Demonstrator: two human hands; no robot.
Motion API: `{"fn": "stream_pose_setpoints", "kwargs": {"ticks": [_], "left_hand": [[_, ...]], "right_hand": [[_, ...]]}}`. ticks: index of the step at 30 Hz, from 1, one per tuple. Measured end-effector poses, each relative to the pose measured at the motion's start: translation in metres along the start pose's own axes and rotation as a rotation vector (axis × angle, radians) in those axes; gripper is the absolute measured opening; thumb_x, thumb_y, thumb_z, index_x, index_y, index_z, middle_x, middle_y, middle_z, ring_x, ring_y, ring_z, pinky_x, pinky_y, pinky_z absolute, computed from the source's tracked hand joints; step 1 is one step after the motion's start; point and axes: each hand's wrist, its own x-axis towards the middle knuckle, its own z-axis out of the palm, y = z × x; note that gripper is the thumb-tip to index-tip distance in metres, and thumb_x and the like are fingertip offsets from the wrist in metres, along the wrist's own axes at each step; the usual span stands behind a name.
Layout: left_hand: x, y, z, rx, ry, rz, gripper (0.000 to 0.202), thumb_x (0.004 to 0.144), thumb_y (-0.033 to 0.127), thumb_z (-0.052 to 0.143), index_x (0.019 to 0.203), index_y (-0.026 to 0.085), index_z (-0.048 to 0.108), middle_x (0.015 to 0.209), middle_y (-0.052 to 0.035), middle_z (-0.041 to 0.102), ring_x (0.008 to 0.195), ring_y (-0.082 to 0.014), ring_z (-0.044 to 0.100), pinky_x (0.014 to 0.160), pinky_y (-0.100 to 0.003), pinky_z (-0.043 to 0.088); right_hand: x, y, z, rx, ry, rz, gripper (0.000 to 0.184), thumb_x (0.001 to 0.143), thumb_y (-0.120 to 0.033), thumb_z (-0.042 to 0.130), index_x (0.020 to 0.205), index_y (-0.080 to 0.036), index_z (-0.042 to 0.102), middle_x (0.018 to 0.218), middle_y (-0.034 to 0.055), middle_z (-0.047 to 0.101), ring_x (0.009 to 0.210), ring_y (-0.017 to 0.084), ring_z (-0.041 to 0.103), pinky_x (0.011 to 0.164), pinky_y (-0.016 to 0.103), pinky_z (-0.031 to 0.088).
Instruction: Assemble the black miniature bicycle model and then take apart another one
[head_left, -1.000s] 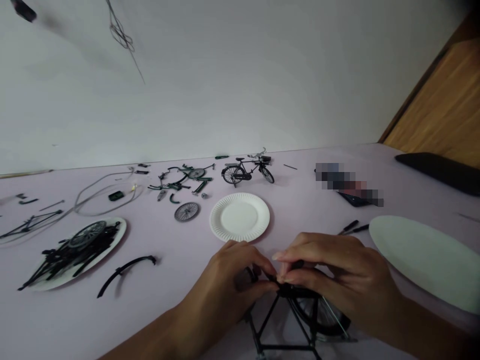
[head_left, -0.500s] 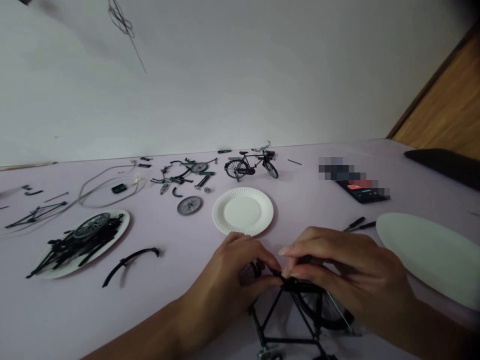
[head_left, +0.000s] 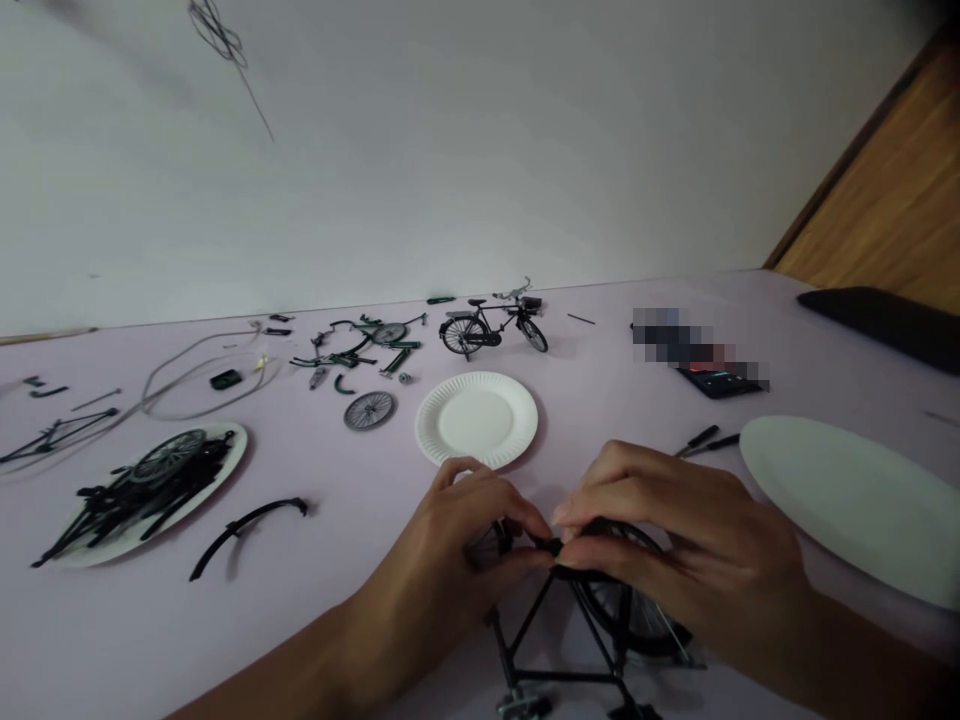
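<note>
The left hand (head_left: pixel 442 540) and right hand (head_left: pixel 675 530) are both closed in narrow pinches, their fingertips meeting on a small black piece (head_left: pixel 555 547) at the top of a black bike frame (head_left: pixel 555 640), which stands just below the hands (the fingers hide most of the joint, so what exactly is pinched is hard to tell). A spoked wheel (head_left: pixel 630 610) sits in the frame under the right hand, and a dark spoked part (head_left: pixel 487 545) shows beside the left fingers. So far the frame carries little else that can be seen. Loose pieces lie ahead and to the left of the left hand: a wheel (head_left: pixel 369 410), a mudguard (head_left: pixel 247 525) and a plate (head_left: pixel 229 445) heaped with black parts. A paper plate (head_left: pixel 476 420) sits just ahead of the left hand, a complete-looking model bike (head_left: pixel 487 330) stands well beyond it, and screwdrivers (head_left: pixel 705 445) lie ahead of the right hand
</note>
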Motion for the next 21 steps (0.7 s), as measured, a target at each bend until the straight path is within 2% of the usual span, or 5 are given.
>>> {"fn": "stream_pose_setpoints", "kwargs": {"ticks": [5, 9, 16, 21], "left_hand": [[-0.0002, -0.0001, 0.0001, 0.014, 0.0, 0.01, 0.011, 0.086, 0.017, 0.072, 0.088, 0.021, 0.062, 0.085, 0.0049, 0.069, 0.082, -0.0128, 0.061, 0.099, -0.035, 0.036], [0.0006, 0.0015, 0.0, 0.032, 0.007, 0.032, 0.011, 0.086, 0.015, 0.071, 0.088, 0.021, 0.061, 0.084, 0.0059, 0.069, 0.078, -0.0111, 0.062, 0.105, -0.036, 0.03], [0.0005, 0.0012, 0.0002, 0.038, 0.007, 0.041, 0.014, 0.086, 0.014, 0.071, 0.087, 0.022, 0.059, 0.085, 0.0075, 0.069, 0.076, -0.0094, 0.061, 0.108, -0.035, 0.026], [0.0, 0.0009, 0.0007, 0.026, -0.005, -0.004, 0.013, 0.087, 0.012, 0.07, 0.087, 0.022, 0.06, 0.083, 0.0075, 0.066, 0.077, -0.0096, 0.06, 0.106, -0.035, 0.027]], "right_hand": [[0.0, -0.0003, 0.0015, -0.022, 0.003, -0.02, 0.007, 0.083, -0.013, 0.075, 0.088, -0.014, 0.07, 0.078, 0.0003, 0.065, 0.067, 0.007, 0.061, 0.061, 0.017, 0.05], [0.0014, 0.0001, 0.0021, -0.014, 0.014, -0.009, 0.008, 0.082, -0.015, 0.076, 0.085, -0.014, 0.069, 0.075, 0.0, 0.064, 0.066, 0.008, 0.061, 0.06, 0.019, 0.05], [0.001, 0.0009, -0.0024, -0.067, -0.014, -0.005, 0.009, 0.085, -0.015, 0.073, 0.094, -0.017, 0.071, 0.076, -0.0016, 0.065, 0.064, 0.007, 0.061, 0.06, 0.016, 0.05], [0.0007, 0.003, -0.0032, -0.045, -0.079, -0.001, 0.018, 0.09, -0.012, 0.066, 0.106, -0.017, 0.071, 0.081, -0.0005, 0.065, 0.068, 0.006, 0.062, 0.064, 0.013, 0.05]]}}
